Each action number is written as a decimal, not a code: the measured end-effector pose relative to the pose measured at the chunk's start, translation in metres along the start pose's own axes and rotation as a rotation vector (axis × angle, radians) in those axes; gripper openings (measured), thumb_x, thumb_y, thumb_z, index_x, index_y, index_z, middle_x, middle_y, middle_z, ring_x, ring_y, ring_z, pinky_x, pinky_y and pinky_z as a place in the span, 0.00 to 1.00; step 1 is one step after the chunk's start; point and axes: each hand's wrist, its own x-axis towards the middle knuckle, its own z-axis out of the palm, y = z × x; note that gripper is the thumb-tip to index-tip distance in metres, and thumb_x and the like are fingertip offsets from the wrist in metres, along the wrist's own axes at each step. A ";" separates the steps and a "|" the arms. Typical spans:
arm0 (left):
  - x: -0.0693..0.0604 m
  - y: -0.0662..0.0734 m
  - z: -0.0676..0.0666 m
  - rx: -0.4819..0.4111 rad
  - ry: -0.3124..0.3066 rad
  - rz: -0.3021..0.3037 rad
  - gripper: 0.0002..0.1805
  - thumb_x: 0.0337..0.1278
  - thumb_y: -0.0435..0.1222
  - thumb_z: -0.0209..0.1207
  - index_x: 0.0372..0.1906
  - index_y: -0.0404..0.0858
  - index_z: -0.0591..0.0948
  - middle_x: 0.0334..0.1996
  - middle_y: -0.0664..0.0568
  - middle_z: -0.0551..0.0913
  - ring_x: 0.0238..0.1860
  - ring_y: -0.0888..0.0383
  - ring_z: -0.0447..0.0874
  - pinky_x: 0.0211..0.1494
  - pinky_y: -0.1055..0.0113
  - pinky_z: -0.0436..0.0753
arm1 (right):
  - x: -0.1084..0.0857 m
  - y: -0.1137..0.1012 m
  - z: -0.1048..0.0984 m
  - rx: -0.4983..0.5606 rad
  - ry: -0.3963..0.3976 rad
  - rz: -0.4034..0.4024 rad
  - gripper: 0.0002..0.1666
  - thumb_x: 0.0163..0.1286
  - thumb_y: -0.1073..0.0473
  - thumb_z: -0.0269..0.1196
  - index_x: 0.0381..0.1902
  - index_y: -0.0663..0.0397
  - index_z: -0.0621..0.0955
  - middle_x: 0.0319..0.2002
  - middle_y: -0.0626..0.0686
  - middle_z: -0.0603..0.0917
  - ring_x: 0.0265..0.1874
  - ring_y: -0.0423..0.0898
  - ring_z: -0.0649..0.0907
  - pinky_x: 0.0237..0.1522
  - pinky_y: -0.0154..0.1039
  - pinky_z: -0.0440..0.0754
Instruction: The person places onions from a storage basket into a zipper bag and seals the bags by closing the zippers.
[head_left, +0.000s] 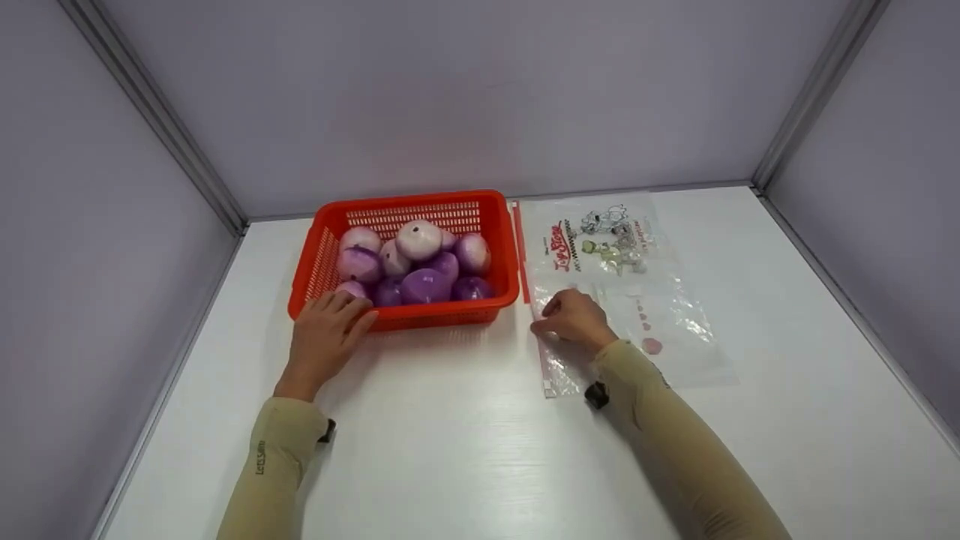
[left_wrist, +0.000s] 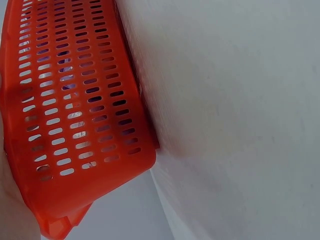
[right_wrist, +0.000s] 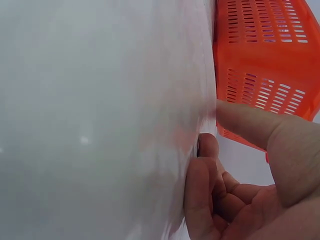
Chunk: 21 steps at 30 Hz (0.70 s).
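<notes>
A red plastic basket [head_left: 504, 247] holds several glossy purple-and-white round things [head_left: 426, 286] that look like onions. My left hand [head_left: 324, 337] grips the basket's near left corner, fingers over the rim and thumb along the outer front side; the left wrist view shows only a sliver of this hand beside the slotted wall. To the right of the basket, a clear zip bag [head_left: 600, 292] with printed cartoon figures lies flat, its red strip along the left edge. My right hand [head_left: 576, 321] rests on that edge, fingers bent and thumb apart from them in the right wrist view.
The white table [head_left: 435, 442] stretches in front of the basket and bag. Pale panels [head_left: 450, 97] close off the back and both sides, joined by grey metal posts [head_left: 817, 90] at the corners. The basket stands close to the back panel.
</notes>
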 end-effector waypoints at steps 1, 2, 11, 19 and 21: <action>0.000 0.000 0.000 -0.001 0.000 0.000 0.18 0.74 0.51 0.58 0.52 0.44 0.86 0.46 0.47 0.83 0.52 0.45 0.77 0.59 0.48 0.78 | 0.000 0.001 0.000 0.010 -0.004 0.006 0.21 0.57 0.48 0.77 0.41 0.53 0.84 0.37 0.52 0.85 0.33 0.46 0.82 0.36 0.38 0.78; 0.000 0.000 0.000 -0.001 -0.001 -0.001 0.18 0.74 0.52 0.58 0.52 0.44 0.86 0.46 0.47 0.83 0.52 0.45 0.77 0.59 0.48 0.78 | 0.000 0.001 0.000 0.018 -0.009 0.008 0.21 0.57 0.48 0.77 0.41 0.53 0.84 0.37 0.52 0.85 0.32 0.46 0.82 0.35 0.37 0.78; 0.000 -0.001 0.001 0.005 -0.016 -0.011 0.18 0.74 0.52 0.57 0.52 0.45 0.86 0.46 0.47 0.82 0.53 0.45 0.76 0.59 0.48 0.78 | 0.002 0.005 -0.002 0.090 -0.028 0.003 0.15 0.58 0.52 0.77 0.37 0.53 0.86 0.33 0.50 0.85 0.30 0.44 0.80 0.32 0.35 0.77; 0.000 -0.001 0.000 0.008 -0.019 -0.016 0.18 0.74 0.52 0.58 0.53 0.45 0.86 0.47 0.47 0.82 0.55 0.44 0.77 0.62 0.46 0.78 | 0.004 0.008 -0.003 0.133 -0.037 -0.024 0.10 0.59 0.56 0.77 0.34 0.53 0.88 0.29 0.47 0.85 0.27 0.41 0.78 0.29 0.32 0.75; 0.000 -0.001 0.000 0.006 -0.025 -0.022 0.18 0.74 0.52 0.57 0.54 0.45 0.86 0.47 0.47 0.82 0.55 0.45 0.77 0.62 0.46 0.78 | 0.004 0.008 -0.003 0.155 -0.044 -0.022 0.09 0.59 0.56 0.77 0.34 0.53 0.88 0.29 0.47 0.84 0.26 0.41 0.78 0.28 0.32 0.76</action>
